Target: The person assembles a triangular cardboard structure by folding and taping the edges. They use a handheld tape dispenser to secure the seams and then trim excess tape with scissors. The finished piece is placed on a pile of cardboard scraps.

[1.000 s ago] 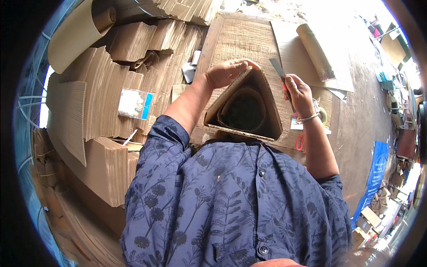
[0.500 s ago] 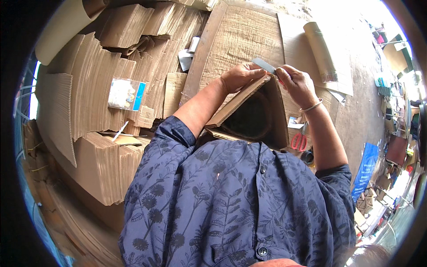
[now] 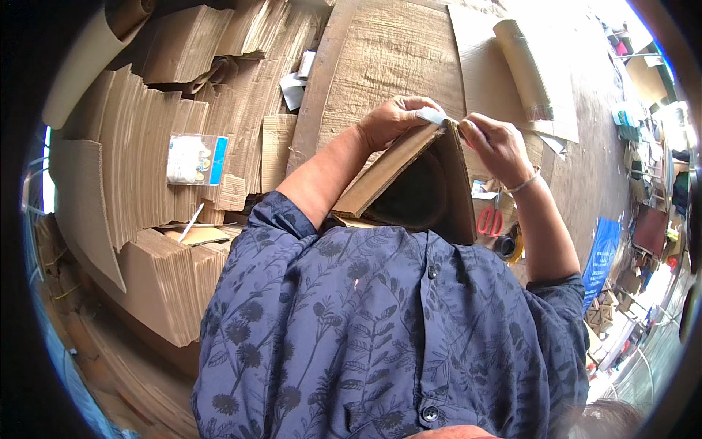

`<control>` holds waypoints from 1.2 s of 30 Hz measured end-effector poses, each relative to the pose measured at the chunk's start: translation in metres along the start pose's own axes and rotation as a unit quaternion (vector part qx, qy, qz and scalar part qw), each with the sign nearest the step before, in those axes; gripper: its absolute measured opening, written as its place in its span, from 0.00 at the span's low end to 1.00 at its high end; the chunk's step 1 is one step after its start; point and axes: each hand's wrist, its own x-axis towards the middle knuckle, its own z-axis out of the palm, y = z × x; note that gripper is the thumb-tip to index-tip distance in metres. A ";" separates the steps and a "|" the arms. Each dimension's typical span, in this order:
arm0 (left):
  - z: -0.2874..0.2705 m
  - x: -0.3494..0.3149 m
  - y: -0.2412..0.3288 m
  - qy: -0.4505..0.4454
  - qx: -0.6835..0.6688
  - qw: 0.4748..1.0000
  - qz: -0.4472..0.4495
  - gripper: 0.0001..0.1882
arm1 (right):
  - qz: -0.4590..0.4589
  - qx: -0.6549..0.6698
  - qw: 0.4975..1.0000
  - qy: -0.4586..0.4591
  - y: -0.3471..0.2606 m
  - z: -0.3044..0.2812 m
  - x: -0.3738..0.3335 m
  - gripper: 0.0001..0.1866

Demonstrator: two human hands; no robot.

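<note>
A folded cardboard piece (image 3: 384,175), triangular with a dark round hollow inside, stands against my chest with its peak pointing away. My left hand (image 3: 395,123) is closed over its upper left side, close to the peak. A short pale grey strip (image 3: 431,115) shows at the left fingertips, across the peak; I cannot tell whether it is tape or a blade. My right hand (image 3: 501,146), with a bangle at the wrist, is closed beside the right panel's top edge. Whatever its curled fingers hold is hidden.
Red-handled scissors (image 3: 490,221) and a black and yellow round item (image 3: 510,243) lie right of the cardboard. A brown cardboard tube (image 3: 523,69) rests on a flat sheet at the far right. Stacked cardboard (image 3: 139,161) fills the left, with a clear packet (image 3: 196,159) on it.
The grey strip, which spanned between both hands, now lies by the left fingertips at the peak. My right hand has shifted slightly right, away from it.
</note>
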 end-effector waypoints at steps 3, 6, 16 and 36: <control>-0.004 0.001 -0.002 -0.021 0.005 1.000 0.013 0.18 | -0.027 -0.028 0.999 0.012 0.001 -0.002 -0.009 0.17; -0.002 0.005 -0.003 -0.014 0.003 1.000 0.008 0.17 | -0.033 -0.033 0.999 0.028 0.000 -0.002 -0.009 0.17; 0.008 0.007 0.002 0.054 -0.014 0.998 -0.018 0.10 | -0.065 -0.045 0.996 0.044 0.009 -0.004 -0.065 0.16; 0.022 -0.014 0.028 0.056 0.233 0.971 -0.003 0.26 | 0.254 0.331 0.908 0.036 0.125 0.014 -0.167 0.22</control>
